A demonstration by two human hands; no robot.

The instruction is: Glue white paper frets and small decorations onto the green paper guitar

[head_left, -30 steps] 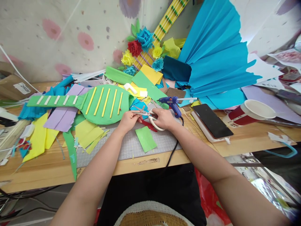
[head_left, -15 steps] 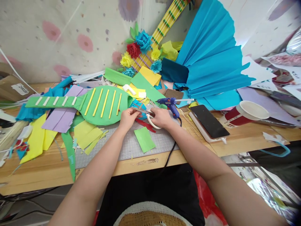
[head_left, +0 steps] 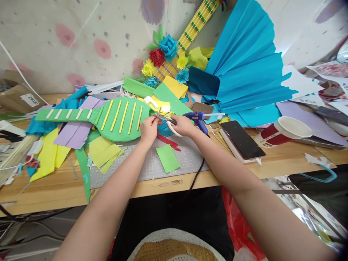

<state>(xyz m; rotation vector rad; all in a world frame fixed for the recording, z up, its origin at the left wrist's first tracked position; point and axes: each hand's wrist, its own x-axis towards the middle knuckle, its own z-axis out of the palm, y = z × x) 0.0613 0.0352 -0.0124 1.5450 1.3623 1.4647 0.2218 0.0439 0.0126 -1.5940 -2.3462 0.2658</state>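
My right hand (head_left: 182, 125) is closed on white-handled scissors (head_left: 174, 129), whose blades point left toward my other hand. My left hand (head_left: 150, 127) is pinched at the blade tips; whatever thin piece it holds is too small to name. Left of it lies a green paper instrument shape (head_left: 122, 121) with yellow strips on its body and white strips on its neck. Red paper scraps (head_left: 168, 142) and a green paper square (head_left: 168, 158) lie below my hands on the grey cutting mat (head_left: 190, 156).
A blue glue gun (head_left: 198, 117) rests right of my right hand, its cord running over the table edge. Farther right are a phone (head_left: 241, 139) and a paper cup (head_left: 284, 131). Behind stand a yellow paper guitar (head_left: 199, 23) with paper flowers and a blue pleated fan (head_left: 244, 61).
The view has shifted slightly. Both hands have moved up a little, and the scissors with them, their crossed blades now seen more spread near my left fingertips.
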